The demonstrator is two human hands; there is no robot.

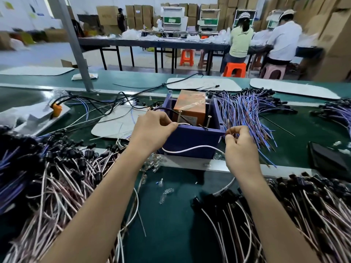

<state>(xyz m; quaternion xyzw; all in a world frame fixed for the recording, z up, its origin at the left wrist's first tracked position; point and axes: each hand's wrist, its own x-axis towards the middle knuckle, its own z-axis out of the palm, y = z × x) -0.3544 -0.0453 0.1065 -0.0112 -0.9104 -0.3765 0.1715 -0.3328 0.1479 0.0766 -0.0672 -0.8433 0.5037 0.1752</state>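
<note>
A dark green, matte belt mat (171, 215) covers the bench, with small clear glass tubes (163, 196) scattered on it. On the near left and near right lie tangled heaps of pinkish-white leads (57, 186) tipped with black plugs.

Between the forearms, a thin, smooth white wire (190, 148) hangs in a shallow arc. Its long axis runs left to right across the front wall of a square blue plastic box (190, 137). The left hand (152, 130) pinches the wire between thumb and fingertips at the box's near rim. A short stretch pokes rightward past the pinch, beside an upright screw (179, 115). The right hand (239, 147) is curled, thumb tip pressed to forefinger at the box's right corner. The wire runs in under the heel of its palm and trails below the wrist toward the plugs, so the sagging span lies between and below both grips.

A glossy orange carton (190, 105) stands inside the box. A fan of purple-and-blue wires (247, 114) lies just beside the box on the right. Farther off are flat grey pads (205, 84), orange stools (234, 69) and stacked cardboard boxes (138, 16).
</note>
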